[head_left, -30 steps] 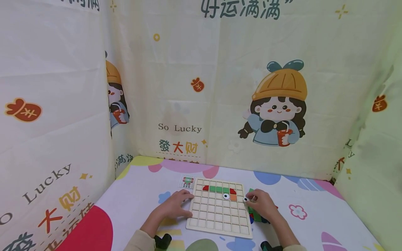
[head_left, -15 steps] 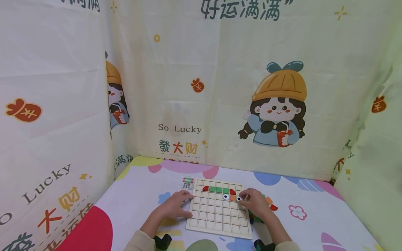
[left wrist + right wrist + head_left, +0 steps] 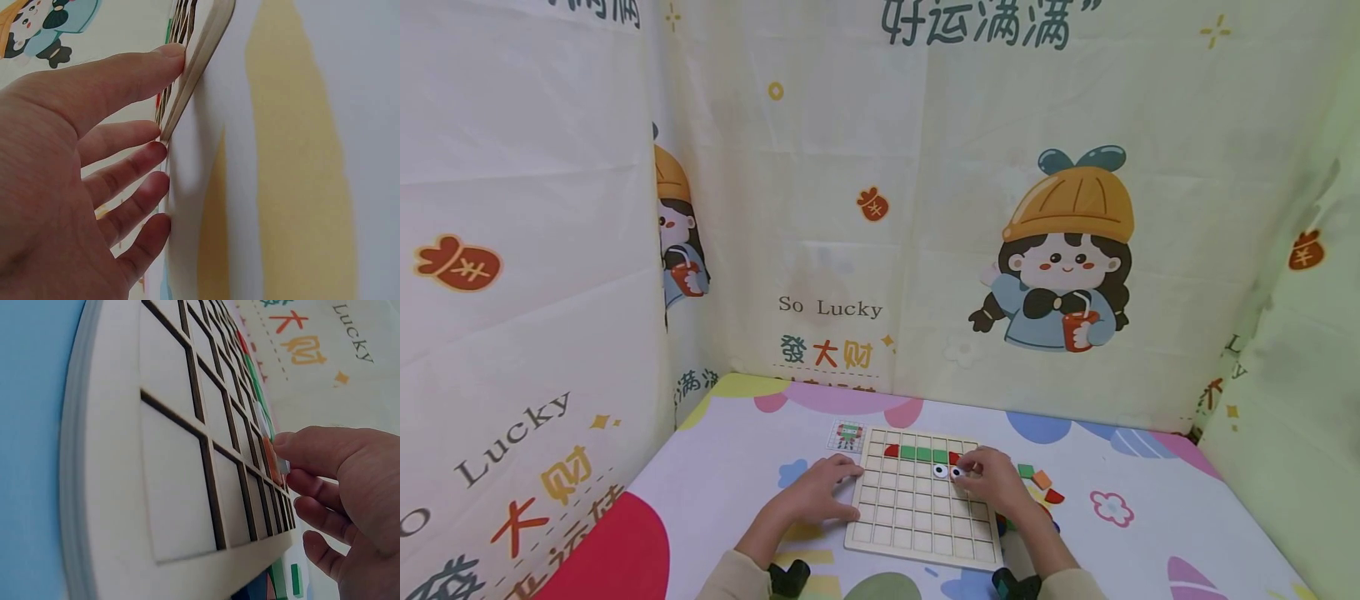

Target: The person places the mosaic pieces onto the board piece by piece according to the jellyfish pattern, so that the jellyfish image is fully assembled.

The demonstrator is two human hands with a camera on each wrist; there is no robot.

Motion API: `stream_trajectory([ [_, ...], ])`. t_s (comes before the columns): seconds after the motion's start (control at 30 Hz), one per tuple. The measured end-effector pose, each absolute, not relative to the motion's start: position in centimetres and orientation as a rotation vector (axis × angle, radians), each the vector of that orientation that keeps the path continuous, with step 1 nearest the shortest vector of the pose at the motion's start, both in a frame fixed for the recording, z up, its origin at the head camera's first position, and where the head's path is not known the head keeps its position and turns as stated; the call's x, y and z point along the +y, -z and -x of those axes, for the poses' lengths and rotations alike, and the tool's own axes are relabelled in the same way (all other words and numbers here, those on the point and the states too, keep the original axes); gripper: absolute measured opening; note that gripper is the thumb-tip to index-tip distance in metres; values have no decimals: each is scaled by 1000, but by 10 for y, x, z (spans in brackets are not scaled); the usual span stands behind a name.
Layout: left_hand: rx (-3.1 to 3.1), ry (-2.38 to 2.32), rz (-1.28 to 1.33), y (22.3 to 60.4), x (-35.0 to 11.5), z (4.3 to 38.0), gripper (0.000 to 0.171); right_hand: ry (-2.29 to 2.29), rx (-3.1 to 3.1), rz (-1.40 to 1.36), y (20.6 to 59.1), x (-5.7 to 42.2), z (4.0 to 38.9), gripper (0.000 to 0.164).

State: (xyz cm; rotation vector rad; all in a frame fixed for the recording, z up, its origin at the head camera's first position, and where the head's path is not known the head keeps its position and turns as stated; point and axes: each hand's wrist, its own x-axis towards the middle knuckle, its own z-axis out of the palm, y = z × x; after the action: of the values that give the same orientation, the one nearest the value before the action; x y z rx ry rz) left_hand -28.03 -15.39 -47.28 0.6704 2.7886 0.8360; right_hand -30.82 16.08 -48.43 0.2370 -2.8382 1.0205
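Observation:
A pale wooden grid board (image 3: pixel 910 510) lies on the table. Near its far edge runs a row of green square tiles (image 3: pixel 924 454) with red rounded-corner tiles (image 3: pixel 891 451) at the ends. Below that row sits a white eye disc (image 3: pixel 940 472) with a black pupil. My right hand (image 3: pixel 997 483) pinches a second eye disc (image 3: pixel 956 472) between thumb and fingers, over an orange tile (image 3: pixel 271 460) visible in the right wrist view. On the board's left edge rests my left hand (image 3: pixel 811 492), its thumb (image 3: pixel 170 57) and fingertips touching the side.
A small picture card (image 3: pixel 847 436) of a robot figure lies by the board's far left corner. Loose tiles, among them a green square (image 3: pixel 1026 472), an orange one (image 3: pixel 1041 480) and a red one (image 3: pixel 1055 497), lie right of the board, partly behind my right arm.
My right hand has carried the eye disc left from the board's right edge to over the orange tile beside the other eye disc. The left hand has stayed in place.

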Motion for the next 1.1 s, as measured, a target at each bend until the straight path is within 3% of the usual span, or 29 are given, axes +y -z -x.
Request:
stream_trajectory([
  [1.1,2787,-816,-667,474,-155,281,64,-960,-2883,-409,480,122,319,16],
])
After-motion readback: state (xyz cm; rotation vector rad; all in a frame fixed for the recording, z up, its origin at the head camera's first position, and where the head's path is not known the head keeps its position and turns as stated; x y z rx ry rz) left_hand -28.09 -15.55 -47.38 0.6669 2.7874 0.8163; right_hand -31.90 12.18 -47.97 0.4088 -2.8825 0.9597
